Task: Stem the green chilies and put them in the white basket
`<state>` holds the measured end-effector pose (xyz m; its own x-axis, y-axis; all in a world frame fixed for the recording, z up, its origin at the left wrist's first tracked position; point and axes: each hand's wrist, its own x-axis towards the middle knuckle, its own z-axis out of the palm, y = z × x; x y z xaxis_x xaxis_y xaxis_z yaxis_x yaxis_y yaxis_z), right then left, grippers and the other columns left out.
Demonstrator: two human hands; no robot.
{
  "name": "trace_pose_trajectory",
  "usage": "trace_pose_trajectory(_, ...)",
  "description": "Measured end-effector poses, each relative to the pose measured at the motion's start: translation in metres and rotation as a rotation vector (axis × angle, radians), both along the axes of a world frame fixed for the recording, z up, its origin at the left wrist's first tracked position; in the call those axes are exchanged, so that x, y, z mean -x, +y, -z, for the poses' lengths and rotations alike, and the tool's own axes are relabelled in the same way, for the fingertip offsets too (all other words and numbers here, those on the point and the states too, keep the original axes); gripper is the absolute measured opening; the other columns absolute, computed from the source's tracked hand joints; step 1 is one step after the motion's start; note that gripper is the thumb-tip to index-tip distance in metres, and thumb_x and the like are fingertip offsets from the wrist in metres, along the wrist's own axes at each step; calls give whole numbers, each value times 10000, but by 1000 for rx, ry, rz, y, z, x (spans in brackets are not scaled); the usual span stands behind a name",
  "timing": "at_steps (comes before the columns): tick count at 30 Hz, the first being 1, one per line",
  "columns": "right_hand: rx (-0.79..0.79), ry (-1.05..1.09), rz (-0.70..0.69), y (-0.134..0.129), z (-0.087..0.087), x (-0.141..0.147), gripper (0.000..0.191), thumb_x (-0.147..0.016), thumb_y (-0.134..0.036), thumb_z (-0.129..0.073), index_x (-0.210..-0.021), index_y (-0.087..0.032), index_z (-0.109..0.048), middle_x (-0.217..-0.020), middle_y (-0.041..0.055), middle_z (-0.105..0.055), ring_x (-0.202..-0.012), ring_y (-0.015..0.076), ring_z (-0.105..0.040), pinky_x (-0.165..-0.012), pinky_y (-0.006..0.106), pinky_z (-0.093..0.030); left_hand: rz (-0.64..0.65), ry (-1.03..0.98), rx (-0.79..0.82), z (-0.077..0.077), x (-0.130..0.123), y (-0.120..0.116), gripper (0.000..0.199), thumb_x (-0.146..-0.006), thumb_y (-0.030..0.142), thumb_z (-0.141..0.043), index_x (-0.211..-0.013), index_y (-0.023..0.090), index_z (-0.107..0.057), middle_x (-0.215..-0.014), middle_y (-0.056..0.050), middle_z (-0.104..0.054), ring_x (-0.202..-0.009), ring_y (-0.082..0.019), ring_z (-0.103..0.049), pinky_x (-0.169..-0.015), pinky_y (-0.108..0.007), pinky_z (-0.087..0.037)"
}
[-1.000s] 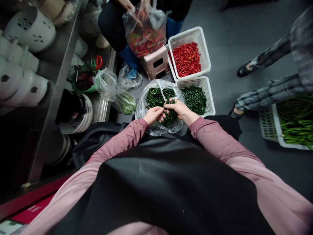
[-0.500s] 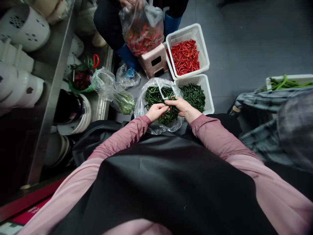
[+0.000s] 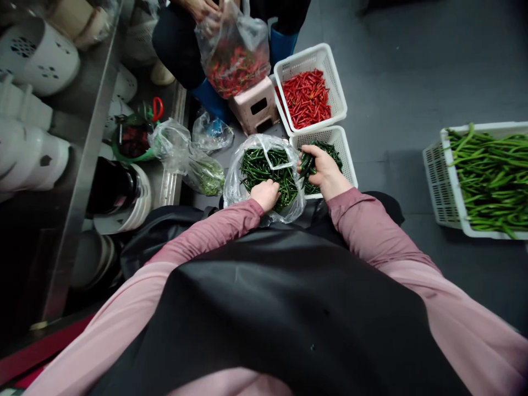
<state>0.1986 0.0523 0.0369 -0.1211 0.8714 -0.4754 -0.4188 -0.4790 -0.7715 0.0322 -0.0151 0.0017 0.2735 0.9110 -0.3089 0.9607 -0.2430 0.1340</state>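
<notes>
In the head view my right hand [image 3: 324, 167] is closed around a small bunch of green chillies [image 3: 307, 164], held up over the white basket [image 3: 350, 165] of green chillies. My left hand [image 3: 265, 194] is at the near side of an open clear plastic bag [image 3: 233, 181]. Its fingers curl down over the green chillies [image 3: 264, 165] inside, and their tips are hidden. A white strip [image 3: 270, 155] lies across the top of the bag's contents.
A white basket of red chillies [image 3: 307, 99] stands beyond. Opposite, a co-worker's hands [image 3: 204, 10] are at a bag of red chillies [image 3: 235, 71] on a stool [image 3: 256, 104]. Long green peppers [image 3: 495, 181] fill a basket at right. Shelving [image 3: 88, 126] with pots stands left.
My hands, together over the bag before, have parted: the right moved right with chillies, the left dropped toward the bag's chillies. The person in plaid at right has left the view.
</notes>
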Motion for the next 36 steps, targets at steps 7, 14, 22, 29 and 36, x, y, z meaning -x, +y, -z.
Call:
trace_pose_trajectory(7, 49, -5, -132, -6, -6, -5, 159, -669, -146, -652, -680, -161, -494, -543, -35, -526, -469, 78, -507, -463, 207, -446, -78, -154, 93, 16, -5, 25, 202, -807, 338, -555, -850, 174, -665, -869, -85, -670, -833, -207, -623, -734, -296, -453)
trace_pose_trajectory(14, 11, -74, -452, -22, 0, 13, 173, -639, -85, -668, -794, -133, -612, -668, 22, -653, -438, 79, -509, -425, 212, -436, -557, -903, 183, -30, 13, 35, 254, -819, 371, -557, -717, 138, -557, -579, -1, -581, -460, -82, -497, -519, -222, -417)
trace_pose_trajectory(22, -7, -146, -474, -26, -4, 16, 79, -633, -86, -639, -699, -120, -610, -568, 21, -635, -432, 91, -523, -403, 185, -421, -205, -515, -298, -33, -6, 32, 235, -870, 328, -473, -774, 142, -577, -762, -68, -626, -741, -147, -581, -667, -241, -412)
trace_pose_trajectory(29, 16, -394, -373, -29, 2, 11, 88, -597, -62, -613, -580, -136, -568, -464, -6, -557, -402, 110, -494, -397, 221, -399, 151, 16, -245, -23, -8, 39, 301, -919, 215, -318, -975, 95, -588, -921, -170, -596, -881, -226, -574, -699, -315, -410)
trace_pose_trajectory(36, -114, -296, -149, -13, -8, -15, 107, -596, -99, -640, -681, -129, -583, -566, 9, -576, -492, 106, -517, -493, 237, -447, 388, 111, -109, -3, 1, 25, 344, -915, 192, -327, -1181, 239, -540, -1103, -122, -524, -975, -221, -519, -719, -321, -410)
